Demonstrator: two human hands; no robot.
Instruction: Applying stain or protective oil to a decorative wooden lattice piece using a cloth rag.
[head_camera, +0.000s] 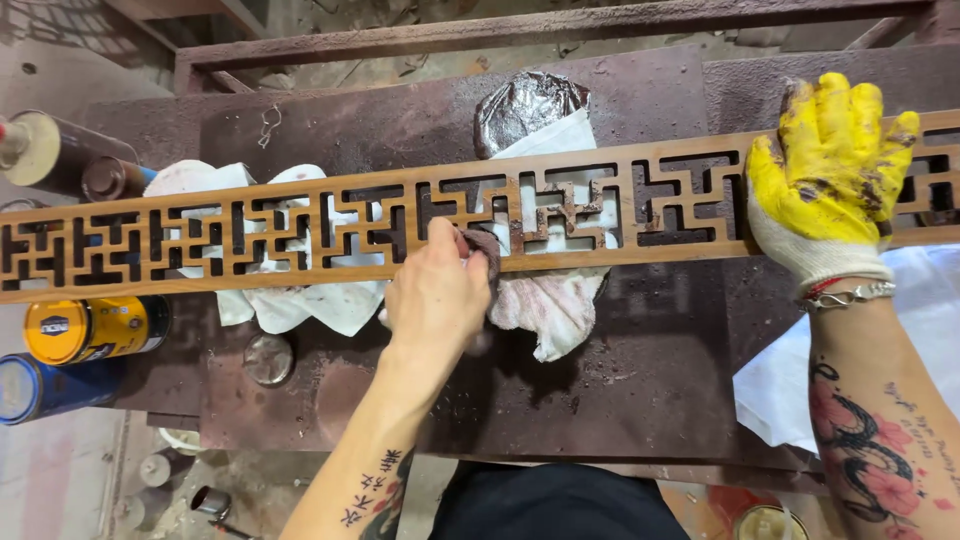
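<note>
Two hands at work on one long carved fretwork panel (300, 235), laid lengthwise across a dark, stained bench (620, 370).

- Left hand (435, 295): bare, fingers closed round a small stained rag (484, 250), pressed to the panel's lower rail near the middle; forearm rising from below, wrist bent forward.
- Right hand (830, 170): in a yellow-coated glove, spread flat on the panel's right end, holding it down; forearm coming up from the lower right.
- Progress, judged: the openings right of centre look darker and wetter, the stretch to the left lighter; apparently part rubbed, much remaining.
- Under the panel: crumpled white cloths (300, 300), blotched red-brown.
- At left: an orange tin (90, 328) and a blue tin (45, 385), on their sides.
</note>
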